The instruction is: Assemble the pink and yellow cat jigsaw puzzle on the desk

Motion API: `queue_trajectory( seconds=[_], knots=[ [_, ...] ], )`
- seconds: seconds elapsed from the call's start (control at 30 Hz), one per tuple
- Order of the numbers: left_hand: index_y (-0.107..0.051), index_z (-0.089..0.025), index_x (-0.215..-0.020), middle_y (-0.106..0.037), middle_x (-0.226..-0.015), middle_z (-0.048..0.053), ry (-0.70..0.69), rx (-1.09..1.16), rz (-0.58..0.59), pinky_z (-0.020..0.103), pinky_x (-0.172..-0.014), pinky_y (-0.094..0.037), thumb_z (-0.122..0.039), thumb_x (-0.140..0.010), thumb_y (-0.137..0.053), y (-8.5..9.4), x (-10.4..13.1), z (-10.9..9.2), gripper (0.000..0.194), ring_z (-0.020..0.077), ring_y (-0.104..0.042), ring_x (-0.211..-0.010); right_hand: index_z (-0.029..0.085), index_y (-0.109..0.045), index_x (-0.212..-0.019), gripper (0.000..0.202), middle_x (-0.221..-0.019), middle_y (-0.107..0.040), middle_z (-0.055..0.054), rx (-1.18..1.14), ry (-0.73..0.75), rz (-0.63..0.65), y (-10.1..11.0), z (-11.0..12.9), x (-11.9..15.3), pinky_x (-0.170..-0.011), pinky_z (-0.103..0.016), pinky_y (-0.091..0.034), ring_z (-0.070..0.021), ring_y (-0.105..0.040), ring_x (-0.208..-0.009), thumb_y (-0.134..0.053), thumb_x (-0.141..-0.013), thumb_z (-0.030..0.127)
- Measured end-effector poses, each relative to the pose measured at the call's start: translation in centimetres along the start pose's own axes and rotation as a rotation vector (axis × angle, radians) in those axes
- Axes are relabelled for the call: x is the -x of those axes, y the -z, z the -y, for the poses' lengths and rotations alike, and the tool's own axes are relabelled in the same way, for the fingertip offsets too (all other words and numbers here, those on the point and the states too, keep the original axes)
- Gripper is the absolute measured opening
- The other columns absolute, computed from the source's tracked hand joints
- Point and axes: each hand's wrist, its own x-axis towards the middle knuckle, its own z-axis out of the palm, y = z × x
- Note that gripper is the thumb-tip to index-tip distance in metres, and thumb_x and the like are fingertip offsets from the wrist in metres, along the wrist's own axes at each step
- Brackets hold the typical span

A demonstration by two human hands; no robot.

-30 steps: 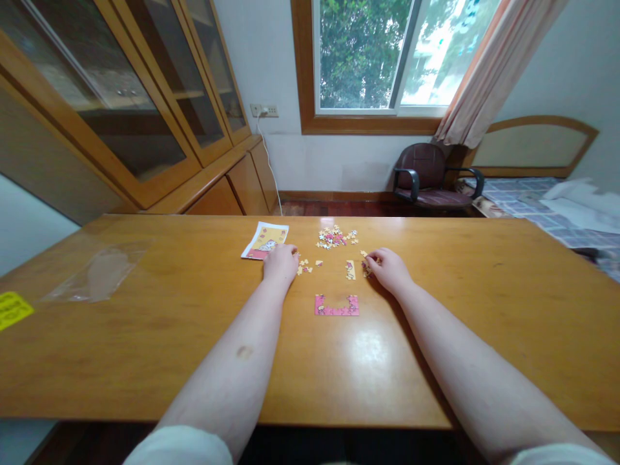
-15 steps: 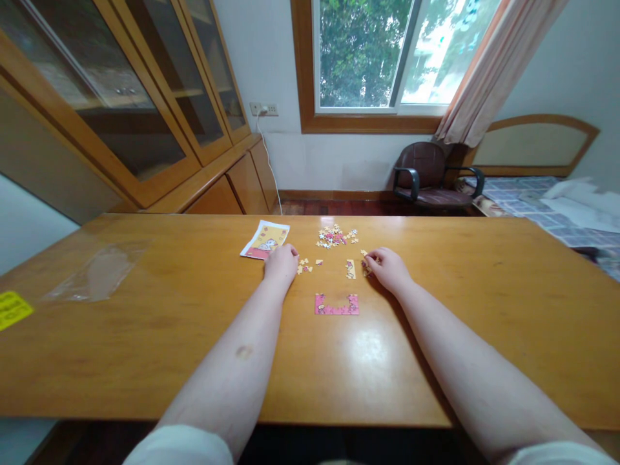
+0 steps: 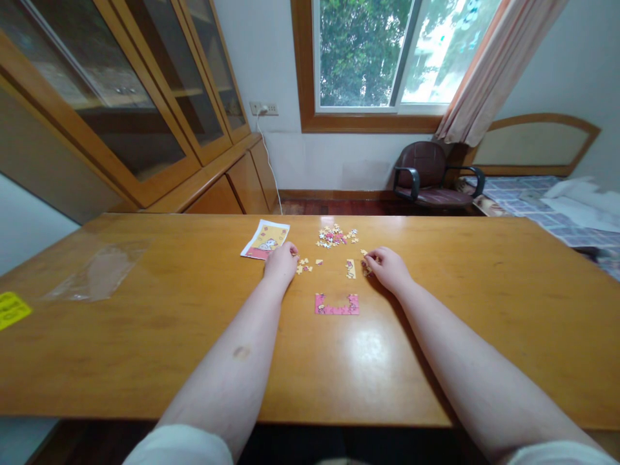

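My left hand (image 3: 279, 261) is closed, its curled fingertips beside a few loose yellow puzzle pieces (image 3: 304, 266); whatever it grips is hidden. My right hand (image 3: 387, 267) pinches at a small group of puzzle pieces (image 3: 366, 271), partly covered by its fingers. Between the hands lie a joined yellow strip of puzzle (image 3: 351, 268) and a single small piece (image 3: 319, 262). Nearer to me is a joined pink U-shaped section of puzzle (image 3: 337, 310). A heap of mixed pink and yellow pieces (image 3: 333, 236) sits farther back. The picture sheet (image 3: 266, 239) lies behind my left hand, partly covered by it.
A clear plastic bag (image 3: 99, 272) lies on the left of the wooden table (image 3: 194, 336), with a yellow label (image 3: 13, 310) at the left edge. Beyond the table stand a glass-door cabinet (image 3: 194, 155), an armchair (image 3: 426, 171) and a bed (image 3: 523, 197).
My left hand and forearm have shifted very slightly. My right hand and the puzzle pieces look the same as before.
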Motion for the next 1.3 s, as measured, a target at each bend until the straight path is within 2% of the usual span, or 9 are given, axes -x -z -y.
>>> queue_trajectory(
  seconds=[0.17, 0.3, 0.43, 0.57, 0.87, 1.0, 1.13, 1.2, 1.3],
  knots=[
    [-0.068, -0.023, -0.095, -0.070, -0.099, 0.003, -0.230, 0.144, -0.008, 0.030, -0.088, -0.047, -0.022, -0.084, -0.052, 0.8, 0.6, -1.0, 0.020, 0.0184, -0.062, -0.095, 0.018, -0.068, -0.076, 0.019, -0.078, -0.064, -0.005, -0.002, -0.009, -0.007, 0.1, 0.1, 0.0, -0.069, -0.026, -0.041, -0.0159, -0.056, -0.075, -0.053, -0.084, 0.027],
    [-0.072, -0.023, -0.096, -0.071, -0.102, 0.002, -0.487, 0.233, 0.226, 0.029, -0.092, -0.045, -0.027, -0.083, -0.055, 1.3, 1.8, -2.1, 0.022, 0.0176, -0.062, -0.098, 0.018, -0.068, -0.077, 0.019, -0.078, -0.064, -0.005, -0.007, -0.010, -0.014, 0.1, 0.2, -0.1, -0.068, -0.026, -0.040, -0.0161, -0.056, -0.074, -0.053, -0.084, 0.028],
    [-0.074, -0.023, -0.088, -0.074, -0.091, 0.001, -0.441, 0.275, 0.471, 0.028, -0.082, -0.049, -0.028, -0.074, -0.064, 1.3, 2.7, -2.6, 0.018, 0.0176, -0.066, -0.086, 0.018, -0.068, -0.077, 0.020, -0.079, -0.064, -0.005, -0.010, -0.005, -0.037, 0.1, 0.1, -0.1, -0.068, -0.027, -0.041, -0.0166, -0.056, -0.075, -0.053, -0.084, 0.029],
    [-0.074, -0.023, -0.081, -0.074, -0.083, 0.000, -0.460, 0.226, 0.520, 0.026, -0.075, -0.049, -0.026, -0.072, -0.065, 1.3, 2.7, -2.6, 0.014, 0.0170, -0.067, -0.080, 0.018, -0.068, -0.076, 0.021, -0.079, -0.065, -0.006, 0.005, -0.053, -0.119, 0.3, -0.5, -0.3, -0.070, -0.028, -0.042, -0.0176, -0.056, -0.076, -0.051, -0.083, 0.029],
    [-0.074, -0.024, -0.076, -0.071, -0.079, -0.001, -0.543, 0.074, 0.428, 0.024, -0.068, -0.045, -0.025, -0.072, -0.063, 1.2, 2.4, -2.6, 0.011, 0.0150, -0.064, -0.075, 0.019, -0.067, -0.075, 0.022, -0.079, -0.066, -0.006, 0.030, -0.122, -0.184, 0.6, -1.3, -0.5, -0.071, -0.029, -0.042, -0.0190, -0.057, -0.077, -0.050, -0.082, 0.029],
    [-0.072, -0.021, -0.081, -0.069, -0.085, 0.002, -0.520, 0.100, 0.257, 0.026, -0.073, -0.045, -0.025, -0.075, -0.059, 1.1, 2.2, -2.3, 0.015, 0.0159, -0.061, -0.079, 0.018, -0.068, -0.077, 0.022, -0.079, -0.066, -0.006, 0.006, -0.111, -0.185, 1.2, -1.1, -0.4, -0.072, -0.030, -0.043, -0.0192, -0.057, -0.076, -0.050, -0.082, 0.029],
    [-0.069, -0.021, -0.089, -0.065, -0.076, 0.002, -0.366, 0.117, 0.093, 0.027, -0.069, -0.045, -0.029, -0.080, -0.054, 1.2, 1.7, -2.0, 0.020, 0.0168, -0.060, -0.075, 0.016, -0.070, -0.092, 0.025, -0.086, -0.067, -0.008, -0.041, -0.069, -0.195, 2.4, -1.1, -0.3, -0.075, -0.031, -0.044, -0.0194, -0.057, -0.078, -0.051, -0.082, 0.028],
    [-0.068, -0.021, -0.092, -0.062, -0.069, 0.001, -0.270, 0.136, 0.025, 0.027, -0.065, -0.044, -0.031, -0.082, -0.051, 1.2, 1.6, -2.0, 0.021, 0.0164, -0.059, -0.071, 0.017, -0.070, -0.094, 0.025, -0.088, -0.067, -0.007, -0.071, -0.012, -0.129, 2.9, -0.9, -0.2, -0.075, -0.031, -0.045, -0.0189, -0.058, -0.079, -0.051, -0.081, 0.025],
    [-0.066, -0.022, -0.093, -0.058, -0.063, -0.001, -0.182, 0.172, -0.044, 0.026, -0.060, -0.040, -0.033, -0.084, -0.049, 1.1, 1.5, -1.9, 0.022, 0.0151, -0.056, -0.065, 0.019, -0.072, -0.088, 0.022, -0.088, -0.069, -0.005, -0.146, 0.109, 0.128, 3.3, -0.4, 0.2, -0.076, -0.029, -0.047, -0.0173, -0.060, -0.080, -0.053, -0.077, 0.018]
  ],
)
